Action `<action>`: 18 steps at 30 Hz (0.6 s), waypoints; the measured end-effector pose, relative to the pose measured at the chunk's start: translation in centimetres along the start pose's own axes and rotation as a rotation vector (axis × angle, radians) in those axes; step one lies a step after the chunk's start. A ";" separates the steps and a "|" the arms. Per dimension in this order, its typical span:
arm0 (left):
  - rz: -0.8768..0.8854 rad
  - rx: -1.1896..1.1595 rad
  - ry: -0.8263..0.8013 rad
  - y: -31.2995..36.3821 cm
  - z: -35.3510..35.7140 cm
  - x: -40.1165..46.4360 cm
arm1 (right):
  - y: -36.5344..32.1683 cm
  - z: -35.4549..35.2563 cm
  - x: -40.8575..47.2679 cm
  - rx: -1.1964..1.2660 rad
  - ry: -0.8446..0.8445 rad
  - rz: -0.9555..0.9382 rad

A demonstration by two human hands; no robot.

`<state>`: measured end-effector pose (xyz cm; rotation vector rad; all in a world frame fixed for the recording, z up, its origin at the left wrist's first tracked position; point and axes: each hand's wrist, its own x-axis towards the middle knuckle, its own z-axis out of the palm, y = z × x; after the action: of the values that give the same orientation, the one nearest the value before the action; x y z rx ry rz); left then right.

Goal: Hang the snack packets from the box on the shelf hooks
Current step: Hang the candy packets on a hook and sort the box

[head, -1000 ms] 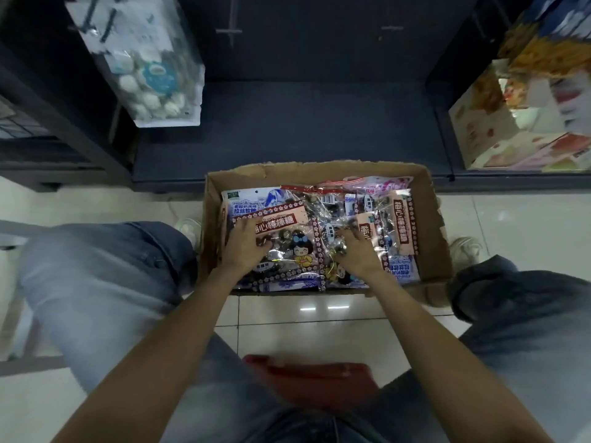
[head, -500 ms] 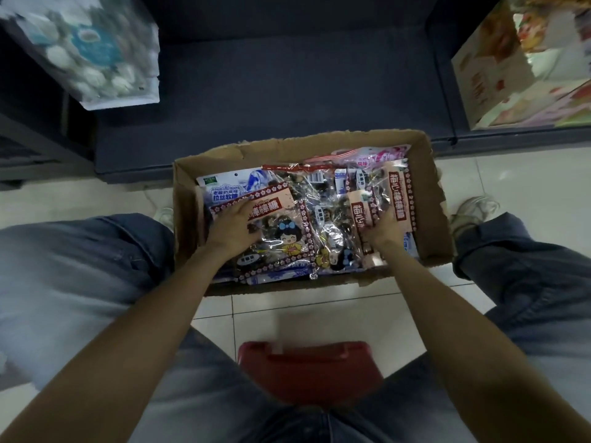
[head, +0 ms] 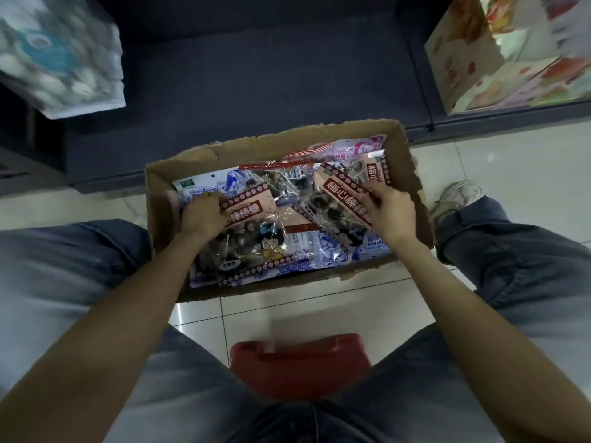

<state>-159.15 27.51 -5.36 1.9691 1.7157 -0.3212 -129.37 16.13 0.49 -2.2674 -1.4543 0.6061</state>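
An open cardboard box (head: 412,174) sits on the tiled floor between my knees, filled with several clear snack packets with red-and-white headers. My left hand (head: 204,212) grips the header end of one snack packet (head: 256,238) with a cartoon girl on it, at the box's left. My right hand (head: 388,207) pinches the header of a second snack packet (head: 339,203), tilted up at the box's right. More packets, blue-printed (head: 208,185) and pink (head: 358,148), lie underneath. No shelf hooks are in view.
A dark low shelf (head: 256,68) runs behind the box. A blurred white bag of goods (head: 60,55) hangs at upper left, and printed cartons (head: 499,62) stand at upper right. A red stool (head: 300,366) is under me, my jeans-clad legs flank the box, and a shoe (head: 454,195) is right of it.
Both hands have closed on packet headers. The right hand moved to the right and lifted its packet up at an angle. The view has tilted further down toward the box.
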 end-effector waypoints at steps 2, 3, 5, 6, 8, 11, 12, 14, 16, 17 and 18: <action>0.090 0.010 0.030 0.3 -0.9 -0.6 | -0.3 -0.2 0.0 0.066 -0.031 0.015; 0.134 0.018 0.032 0.5 -1.3 -1.0 | -0.4 -0.2 -0.1 0.074 -0.071 0.023; 0.188 0.007 0.040 0.8 -1.9 -1.7 | -0.2 -0.2 -0.5 0.023 -0.182 0.001; 0.214 -0.022 0.058 1.0 -2.3 -2.1 | 0.1 -0.3 -0.6 0.012 -0.222 -0.017; 0.304 -0.101 0.098 1.8 -3.4 -3.0 | 0.4 -0.8 -0.8 0.058 -0.248 -0.026; 0.507 -0.164 0.126 4.3 -6.5 -4.6 | 0.5 -1.8 -0.3 0.083 -0.155 -0.062; 0.575 -0.148 0.128 5.3 -7.7 -5.2 | 0.3 -2.2 0.0 0.064 -0.113 -0.098; 0.705 -0.083 0.153 7.5 -9.9 -6.3 | -0.4 -3.4 0.8 0.016 -0.030 -0.210; 0.763 -0.022 0.176 9.7 -11.6 -6.8 | -1.1 -4.9 1.7 -0.049 0.036 -0.326; 0.774 0.011 0.189 10.9 -12.2 -6.8 | -1.5 -5.8 2.2 -0.076 0.063 -0.365; 0.785 0.047 0.204 12.1 -12.7 -6.6 | -1.9 -6.8 2.6 -0.086 0.093 -0.394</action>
<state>-150.37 27.45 11.23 2.5839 0.9111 0.1265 -126.11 18.64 6.77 -1.9557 -1.8412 0.3178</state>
